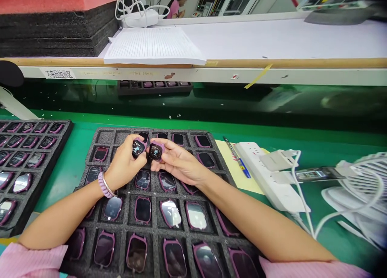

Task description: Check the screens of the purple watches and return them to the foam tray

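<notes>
My left hand (128, 161) is closed on a purple-framed smartwatch (138, 148) whose dark screen is lit with a dial. In my right hand (178, 161) another purple smartwatch (156, 151) is gripped, its screen lit too, close beside the first. Both are held above a grey foam tray (104, 137). Its compartments hold many similar watch bodies with dark or reflecting screens, such as a watch body (142, 210) below my hands. My hands and forearms hide part of the tray.
A second foam tray of watches (36, 159) lies at left. To the right are a pen (238, 159) on yellow paper (225, 149), a white power strip (269, 177) with cables, and a white fan (367, 181). A shelf (256, 40) crosses behind, bearing papers (154, 44) and foam (54, 32).
</notes>
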`<state>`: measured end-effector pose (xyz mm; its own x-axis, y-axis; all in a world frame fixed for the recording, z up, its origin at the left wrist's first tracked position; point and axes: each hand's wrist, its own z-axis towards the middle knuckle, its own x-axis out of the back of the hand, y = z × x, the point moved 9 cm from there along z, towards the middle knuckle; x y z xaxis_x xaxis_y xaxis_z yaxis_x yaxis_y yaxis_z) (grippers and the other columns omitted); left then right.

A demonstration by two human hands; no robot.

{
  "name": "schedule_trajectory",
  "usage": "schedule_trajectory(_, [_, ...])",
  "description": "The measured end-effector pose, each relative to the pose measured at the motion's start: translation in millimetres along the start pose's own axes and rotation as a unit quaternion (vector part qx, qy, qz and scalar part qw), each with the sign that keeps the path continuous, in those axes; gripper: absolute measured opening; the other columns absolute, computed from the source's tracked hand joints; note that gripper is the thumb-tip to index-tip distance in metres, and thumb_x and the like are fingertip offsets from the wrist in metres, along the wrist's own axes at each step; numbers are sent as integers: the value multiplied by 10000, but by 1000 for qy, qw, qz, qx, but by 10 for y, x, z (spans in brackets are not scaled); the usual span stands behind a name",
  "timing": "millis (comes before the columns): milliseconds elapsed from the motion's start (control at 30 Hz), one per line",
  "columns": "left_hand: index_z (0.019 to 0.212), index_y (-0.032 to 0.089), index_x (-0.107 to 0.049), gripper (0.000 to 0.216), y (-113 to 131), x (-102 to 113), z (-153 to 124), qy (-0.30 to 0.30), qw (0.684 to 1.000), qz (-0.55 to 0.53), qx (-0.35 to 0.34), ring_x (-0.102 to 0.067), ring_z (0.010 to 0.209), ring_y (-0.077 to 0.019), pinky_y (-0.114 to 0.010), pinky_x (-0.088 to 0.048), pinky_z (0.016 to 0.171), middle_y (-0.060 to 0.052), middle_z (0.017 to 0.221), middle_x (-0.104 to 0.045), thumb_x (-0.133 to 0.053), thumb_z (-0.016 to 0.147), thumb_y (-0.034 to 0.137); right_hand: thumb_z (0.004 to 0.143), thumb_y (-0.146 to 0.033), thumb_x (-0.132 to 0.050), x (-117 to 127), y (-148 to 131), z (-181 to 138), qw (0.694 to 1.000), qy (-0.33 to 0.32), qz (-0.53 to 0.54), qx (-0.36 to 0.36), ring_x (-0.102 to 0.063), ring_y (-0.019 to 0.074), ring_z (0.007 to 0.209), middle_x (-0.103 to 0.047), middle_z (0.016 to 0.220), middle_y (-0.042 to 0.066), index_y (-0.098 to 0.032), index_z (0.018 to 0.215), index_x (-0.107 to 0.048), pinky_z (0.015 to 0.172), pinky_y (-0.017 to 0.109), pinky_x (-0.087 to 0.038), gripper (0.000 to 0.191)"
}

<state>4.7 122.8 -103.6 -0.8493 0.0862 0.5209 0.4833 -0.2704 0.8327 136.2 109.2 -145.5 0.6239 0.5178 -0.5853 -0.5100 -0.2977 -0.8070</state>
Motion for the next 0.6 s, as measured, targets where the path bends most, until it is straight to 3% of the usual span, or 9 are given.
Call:
schedule_trajectory(133, [1186, 155, -553, 417, 14, 12, -2, 10, 1000, -9, -13, -621, 1089, -264, -351, -513, 806, -127, 1164, -654, -549, 812, 341, 929, -349, -891, -3, 18, -4, 1000, -8, 5, -2, -761, 159, 874, -731, 1075, 13, -264, 1325, -626, 852, 259, -601, 485])
schedule_trajectory(600, [1171, 164, -557, 387, 38, -28, -6, -5, 1000, -5, -31, -645, 1043, -245, -352, -521, 824, -111, 1144, -674, -557, 807, 297, 891, -424, -909, 9, 8, -19, 1000, 5, -24, -7, -747, 178, 876, -715, 985, 9, -244, 1349, -568, 862, 295, -587, 599])
